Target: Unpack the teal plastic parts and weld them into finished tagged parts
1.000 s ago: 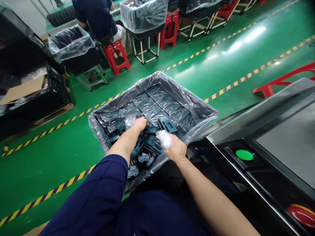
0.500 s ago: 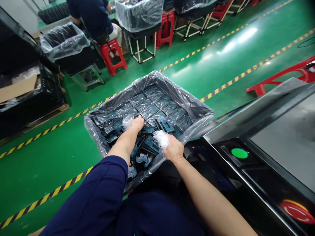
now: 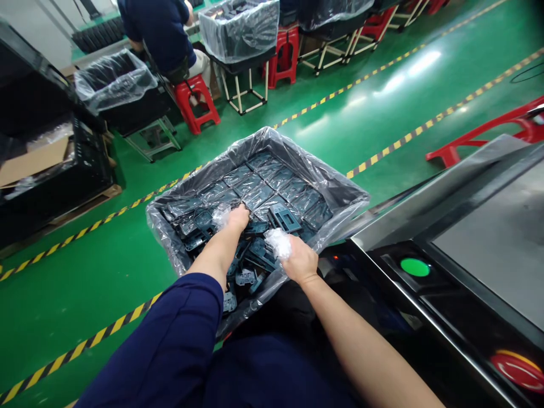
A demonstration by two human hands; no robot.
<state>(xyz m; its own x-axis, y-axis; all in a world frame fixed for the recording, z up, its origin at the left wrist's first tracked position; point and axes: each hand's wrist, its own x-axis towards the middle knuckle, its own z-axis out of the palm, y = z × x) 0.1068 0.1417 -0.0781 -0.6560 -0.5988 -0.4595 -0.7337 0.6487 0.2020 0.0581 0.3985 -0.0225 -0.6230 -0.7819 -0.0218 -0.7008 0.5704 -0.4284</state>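
Parts [image 3: 262,250] lie between left hand [image 3: 238,217] and right hand [image 3: 301,259].

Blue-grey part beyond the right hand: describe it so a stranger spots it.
Find the central plastic-lined bin. Inside, look just beyond the right hand and its crumpled film. The part stands out by its dark rectangle and bare surface, unlike the film-covered rows behind it.
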